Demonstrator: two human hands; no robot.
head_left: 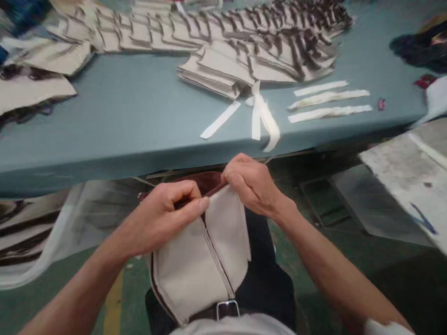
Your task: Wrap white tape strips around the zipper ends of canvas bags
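Note:
Over my lap I hold a beige fabric piece with a dark brown lining and edge (206,251), a seam running down its middle. My left hand (167,209) is closed, pinching the top edge of its left half. The fingers of my right hand (251,184) are closed on the top edge of its right half. Both hands sit just below the front edge of the blue-grey table (132,116).
Rows of similar beige and brown cut pieces (244,56) are stacked across the back of the table. Several white strips (328,100) and loose white tapes (260,116) lie near its front edge. A clear plastic bag of pieces (42,228) hangs at left; a grey board (408,177) is at right.

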